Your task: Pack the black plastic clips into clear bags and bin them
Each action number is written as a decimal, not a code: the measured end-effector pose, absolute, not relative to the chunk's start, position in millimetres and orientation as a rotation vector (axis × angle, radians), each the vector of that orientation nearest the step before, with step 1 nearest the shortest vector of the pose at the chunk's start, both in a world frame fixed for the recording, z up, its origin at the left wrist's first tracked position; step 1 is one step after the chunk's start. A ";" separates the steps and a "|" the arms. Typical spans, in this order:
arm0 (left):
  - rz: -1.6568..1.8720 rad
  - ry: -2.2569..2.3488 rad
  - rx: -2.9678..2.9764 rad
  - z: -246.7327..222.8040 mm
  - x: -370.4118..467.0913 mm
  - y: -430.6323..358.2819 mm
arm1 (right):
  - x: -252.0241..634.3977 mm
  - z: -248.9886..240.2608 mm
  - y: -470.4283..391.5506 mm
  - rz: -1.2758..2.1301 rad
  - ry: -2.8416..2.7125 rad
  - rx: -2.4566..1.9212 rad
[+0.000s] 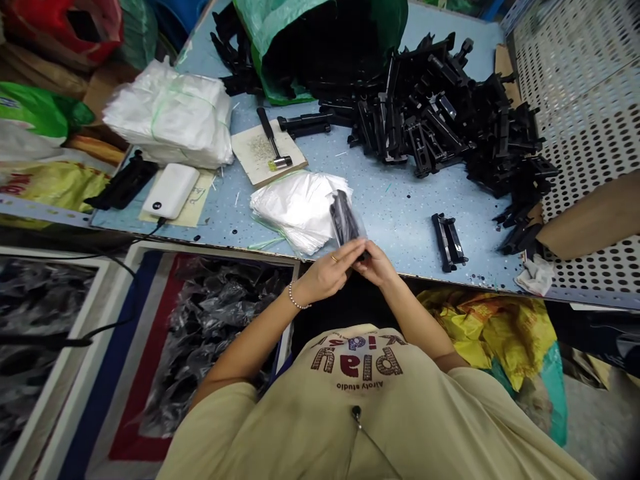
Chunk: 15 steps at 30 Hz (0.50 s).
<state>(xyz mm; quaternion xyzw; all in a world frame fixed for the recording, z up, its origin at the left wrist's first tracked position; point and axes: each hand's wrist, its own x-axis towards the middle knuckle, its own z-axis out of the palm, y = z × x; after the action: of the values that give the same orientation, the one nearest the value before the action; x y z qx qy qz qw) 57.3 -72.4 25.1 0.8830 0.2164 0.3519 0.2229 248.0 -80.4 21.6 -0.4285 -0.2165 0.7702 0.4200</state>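
Note:
A black plastic part in a clear plastic bag is held in front of me at the table's near edge. My left hand closes on it from the left, fingers pressed together. From the right, my right hand grips its lower end. The part's near end is mostly hidden by my fingers. Just left of it lies a fanned stack of white plastic bags. A single black plastic part rests on the table to the right of my right hand.
A heap of black parts spreads from a green sack at the back. A small hammer lies on a board. Bundled white bags and a white power bank are left. Bagged parts fill a bin below.

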 end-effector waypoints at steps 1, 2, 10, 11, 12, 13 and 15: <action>0.948 0.569 2.443 24.1 61.0 -74.1 | 245.9 25.5 -83.3 1.807 -0.626 -1.160; 0.932 0.570 2.442 23.6 63.4 -74.5 | 244.1 29.9 -87.5 1.707 -0.729 -1.220; 0.858 1.097 2.080 79.4 -5.5 -115.0 | 301.7 64.4 -108.1 1.598 -1.529 -1.124; 0.761 1.112 2.033 87.9 -23.1 -125.4 | 323.2 65.6 -105.1 1.412 -1.585 -1.280; 0.663 1.125 1.985 94.1 -38.9 -134.6 | 346.7 65.4 -102.3 1.176 -1.616 -1.476; 0.604 1.150 1.953 97.9 -51.5 -141.9 | 371.1 64.0 -100.2 0.911 -1.607 -1.698; 0.544 1.189 1.921 99.7 -63.9 -149.9 | 417.1 57.1 -100.0 0.472 -1.584 -2.130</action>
<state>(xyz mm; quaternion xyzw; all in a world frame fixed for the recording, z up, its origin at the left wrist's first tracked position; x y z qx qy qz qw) -63.9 -149.9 99.7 0.7586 0.4695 0.2147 0.3974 417.1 -100.0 57.1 -0.7705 -0.5731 0.1709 0.2207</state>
